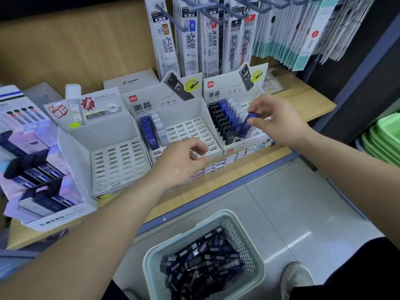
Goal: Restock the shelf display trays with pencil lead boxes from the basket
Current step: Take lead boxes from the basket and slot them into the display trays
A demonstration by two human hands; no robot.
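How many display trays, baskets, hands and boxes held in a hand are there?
Display trays: 3 (left tray, middle tray, right tray)
Basket: 1
Hands: 2 (left hand, right hand)
Held blue lead box: 1
Total: 7

The basket at six o'clock stands on the floor, its top open to a reach from above. At ten o'clock the left tray shows bare slots behind a low front — free entry. The middle tray has open slots on its right half, but the left hand hovers over its front edge. At one o'clock the right tray is nearly full, and the right hand pinches a blue box over it. Hanging refill packs at twelve o'clock crowd the tray backs. Stacked display boxes wall off nine o'clock.
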